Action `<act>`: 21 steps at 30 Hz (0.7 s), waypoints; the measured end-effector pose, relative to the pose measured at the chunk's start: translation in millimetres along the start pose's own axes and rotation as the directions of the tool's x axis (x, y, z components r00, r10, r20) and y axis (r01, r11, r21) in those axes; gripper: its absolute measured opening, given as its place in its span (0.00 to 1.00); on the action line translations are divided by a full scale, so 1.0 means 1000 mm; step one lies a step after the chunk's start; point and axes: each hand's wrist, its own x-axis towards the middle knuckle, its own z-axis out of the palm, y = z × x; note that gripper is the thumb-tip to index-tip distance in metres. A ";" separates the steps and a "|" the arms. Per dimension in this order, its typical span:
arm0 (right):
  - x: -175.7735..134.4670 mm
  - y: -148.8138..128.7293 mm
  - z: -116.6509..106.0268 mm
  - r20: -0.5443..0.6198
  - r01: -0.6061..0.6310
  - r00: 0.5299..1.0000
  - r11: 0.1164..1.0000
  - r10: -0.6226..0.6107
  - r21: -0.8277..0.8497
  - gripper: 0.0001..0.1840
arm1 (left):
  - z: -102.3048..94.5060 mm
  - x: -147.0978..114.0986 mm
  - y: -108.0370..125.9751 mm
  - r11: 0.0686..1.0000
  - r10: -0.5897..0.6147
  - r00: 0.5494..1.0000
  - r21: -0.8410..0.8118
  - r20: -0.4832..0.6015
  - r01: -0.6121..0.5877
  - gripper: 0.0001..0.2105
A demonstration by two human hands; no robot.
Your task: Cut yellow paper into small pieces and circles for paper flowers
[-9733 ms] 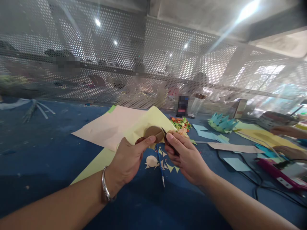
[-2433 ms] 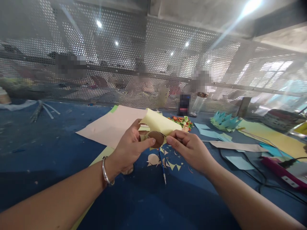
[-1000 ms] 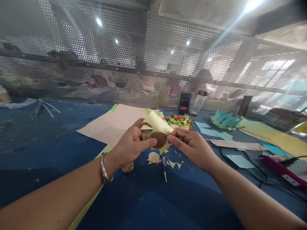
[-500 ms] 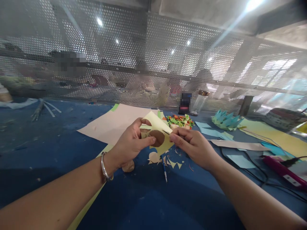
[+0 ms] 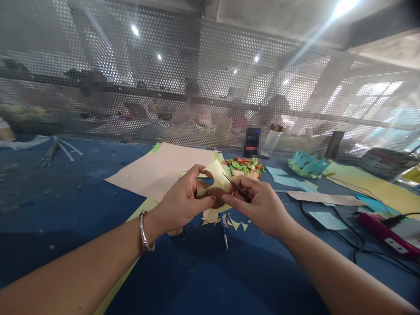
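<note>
Left hand point(image 5: 185, 199) is partly closed, thumb against a brown round piece point(image 5: 216, 199), index finger arched over a curled yellow paper point(image 5: 215, 173); both are held above the tabletop point(image 5: 183, 280). Right hand point(image 5: 262, 203) is curled around dark scissors point(image 5: 241, 190), tip angled far and left, beside the paper's right edge. Gap between the blades is too small to judge; whether the right thumb touches the round piece cannot be told.

Just below the hands: pale scraps point(image 5: 239, 225) and a slim blue tool point(image 5: 224, 234), metal end near. Blue surface runs from that end to the near side and, farther left, past the pointed left corner of a pink sheet point(image 5: 157, 168). Far edge meets a perforated screen point(image 5: 131, 70). Colored clippings point(image 5: 246, 166) lie just beyond the right hand; a pale strip point(image 5: 328, 198) and a magenta power strip point(image 5: 387, 236) bound the right side.
</note>
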 end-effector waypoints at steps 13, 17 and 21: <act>0.001 -0.008 -0.002 -0.056 0.046 0.998 0.995 -0.041 0.087 0.11 | 0.006 0.001 -0.010 0.979 -0.099 0.986 -0.189 -0.136 0.072 0.08; 0.002 -0.006 -0.006 -0.055 0.022 0.998 0.998 -0.018 0.061 0.15 | 0.004 0.003 -0.011 0.992 -0.080 0.970 -0.114 -0.229 0.055 0.12; 0.002 -0.003 -0.009 0.000 0.027 1.000 0.991 -0.027 0.132 0.22 | -0.002 0.006 -0.010 0.999 -0.043 0.954 -0.038 -0.295 0.033 0.12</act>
